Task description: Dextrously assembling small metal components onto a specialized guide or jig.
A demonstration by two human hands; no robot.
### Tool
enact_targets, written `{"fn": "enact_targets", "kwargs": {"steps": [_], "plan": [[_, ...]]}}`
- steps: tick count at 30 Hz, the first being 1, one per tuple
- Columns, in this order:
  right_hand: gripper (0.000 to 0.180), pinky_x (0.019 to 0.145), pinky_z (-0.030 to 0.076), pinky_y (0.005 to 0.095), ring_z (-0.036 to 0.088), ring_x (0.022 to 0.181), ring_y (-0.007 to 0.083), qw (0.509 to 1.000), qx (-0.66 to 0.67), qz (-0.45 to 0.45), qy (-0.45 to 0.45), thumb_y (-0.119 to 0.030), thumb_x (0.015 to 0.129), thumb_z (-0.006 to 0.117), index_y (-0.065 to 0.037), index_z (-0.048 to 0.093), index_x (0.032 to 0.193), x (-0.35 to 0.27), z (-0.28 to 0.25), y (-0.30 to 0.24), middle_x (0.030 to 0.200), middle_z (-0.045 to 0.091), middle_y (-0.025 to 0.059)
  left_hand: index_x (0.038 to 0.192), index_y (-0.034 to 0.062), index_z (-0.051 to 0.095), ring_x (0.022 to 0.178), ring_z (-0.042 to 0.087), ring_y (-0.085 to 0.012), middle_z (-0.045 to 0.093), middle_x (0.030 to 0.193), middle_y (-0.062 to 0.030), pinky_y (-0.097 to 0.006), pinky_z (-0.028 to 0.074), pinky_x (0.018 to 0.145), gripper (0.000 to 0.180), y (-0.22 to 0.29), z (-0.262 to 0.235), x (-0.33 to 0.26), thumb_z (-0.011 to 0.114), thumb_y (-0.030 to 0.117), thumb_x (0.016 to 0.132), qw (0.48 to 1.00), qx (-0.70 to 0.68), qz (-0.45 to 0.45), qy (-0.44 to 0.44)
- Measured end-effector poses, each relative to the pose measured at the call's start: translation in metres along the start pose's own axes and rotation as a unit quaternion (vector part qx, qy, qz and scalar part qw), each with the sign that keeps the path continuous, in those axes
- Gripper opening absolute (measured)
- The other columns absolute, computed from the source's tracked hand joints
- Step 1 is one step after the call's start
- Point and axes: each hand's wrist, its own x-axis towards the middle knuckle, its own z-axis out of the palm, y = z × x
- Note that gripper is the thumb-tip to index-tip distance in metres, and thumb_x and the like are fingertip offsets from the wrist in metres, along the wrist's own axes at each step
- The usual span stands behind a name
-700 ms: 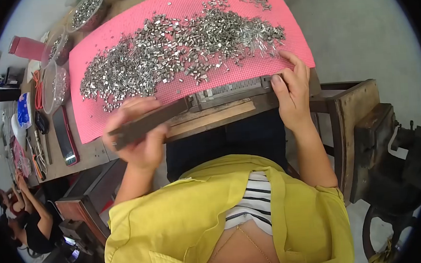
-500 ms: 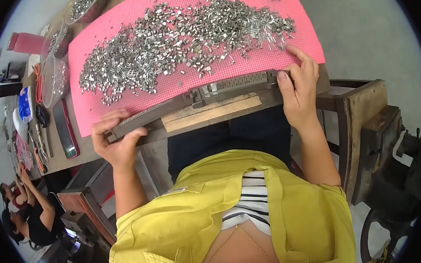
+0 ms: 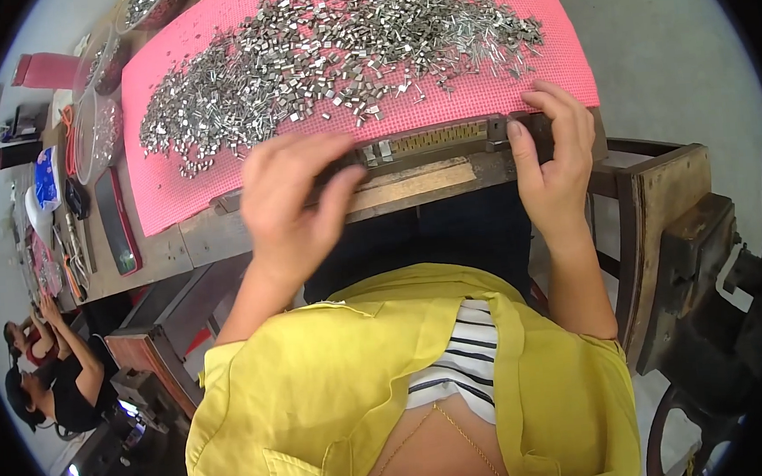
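Observation:
A long dark metal jig (image 3: 432, 152) lies along the table's near edge, with a row of small slots showing yellowish in its right half. My left hand (image 3: 295, 195), slightly smeared by motion, reaches over the jig's middle with thumb and fingers apart. Near its fingertips, small shiny metal pieces (image 3: 378, 153) sit in the jig. My right hand (image 3: 560, 162) grips the jig's right end by a dark block (image 3: 498, 132), thumb on the near side and fingers beyond. A light wooden strip (image 3: 417, 180) runs along the jig's near side.
Beyond the jig, a heap of small metal pieces (image 3: 335, 53) covers a pink textured mat (image 3: 178, 202). Clear plastic tubs (image 3: 98, 137), a phone (image 3: 116, 221) and hand tools (image 3: 74, 244) lie at left. Another person (image 3: 62, 380) sits far left; a wood-framed stand (image 3: 670, 185) is at right.
My left hand has moved right from the jig's left end to its middle. The slots now look yellowish. My right hand stays at the right end, slightly shifted.

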Motion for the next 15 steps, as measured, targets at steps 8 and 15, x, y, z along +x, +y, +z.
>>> {"fn": "enact_targets", "kwargs": {"steps": [8,15], "plan": [[0.031,0.101,0.039,0.0427,0.059,0.117,0.0294,0.995,0.027,-0.065,-0.071,-0.013,0.081,0.080,-0.013,0.073,0.111,0.010,0.046,-0.006,0.115,0.069,0.0036,0.119,0.0132,0.075,0.080,0.064,-0.0233,0.070,0.089,-0.0024,-0.036,0.047,0.079,0.046,-0.033,0.042,0.033,0.081,0.004,0.074,0.994,-0.063,0.064,-0.068],[0.024,0.099,0.037,0.0405,0.060,0.111,0.0264,0.995,0.047,-0.051,-0.075,-0.014,0.080,0.082,-0.014,0.077,0.103,0.008,0.061,0.003,0.108,0.071,0.0003,0.123,0.0104,0.075,0.070,0.061,-0.0197,0.070,0.087,-0.0019,-0.035,0.048,0.077,0.048,-0.051,0.061,0.012,0.069,-0.001,0.077,0.992,-0.004,0.127,0.004]]}}
